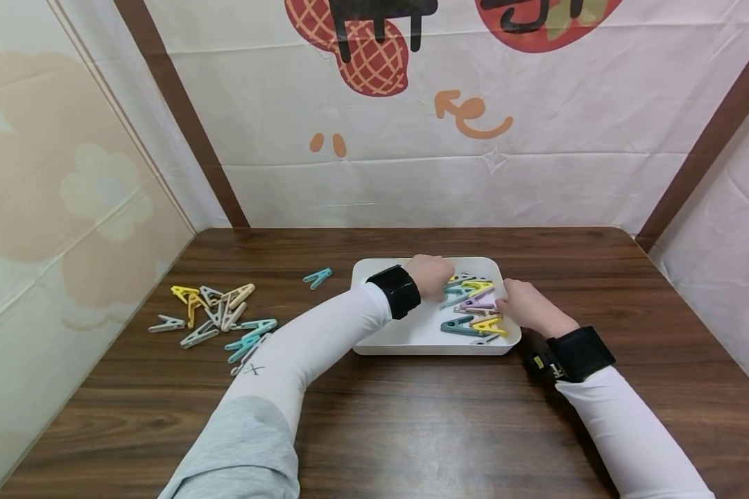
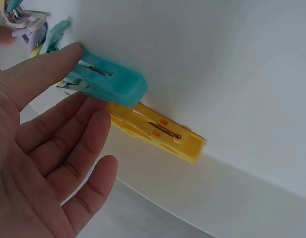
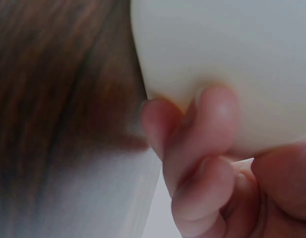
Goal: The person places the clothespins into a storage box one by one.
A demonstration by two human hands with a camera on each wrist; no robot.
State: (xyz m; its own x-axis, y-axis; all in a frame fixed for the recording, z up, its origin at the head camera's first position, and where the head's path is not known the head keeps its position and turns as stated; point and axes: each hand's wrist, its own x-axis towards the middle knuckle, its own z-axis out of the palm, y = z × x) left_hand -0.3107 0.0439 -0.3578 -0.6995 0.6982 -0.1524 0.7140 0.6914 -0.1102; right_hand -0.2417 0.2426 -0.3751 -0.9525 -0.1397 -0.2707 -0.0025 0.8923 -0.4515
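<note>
Inside the white tray (image 1: 399, 339), my left hand (image 1: 429, 276) pinches a teal clothespin (image 2: 113, 82) between thumb and fingers, as the left wrist view shows. A yellow clothespin (image 2: 167, 134) lies just below it along the tray's wall. My right hand (image 1: 530, 305) grips the tray's right rim, its fingers (image 3: 217, 119) curled against the outside of the wall. Several clothespins in teal, yellow, purple and grey lie in the tray's right half, among them a dark teal clothespin (image 1: 462, 326) near the front. In the head view, the back of my left hand hides what it holds.
On the table's left side lies a loose pile of clothespins, with a yellow clothespin (image 1: 193, 305), a beige clothespin (image 1: 240, 294) and a turquoise clothespin (image 1: 250, 339). One blue clothespin (image 1: 317, 278) lies apart, left of the tray. A printed cloth (image 1: 374, 187) hangs behind the wooden table (image 1: 449, 423).
</note>
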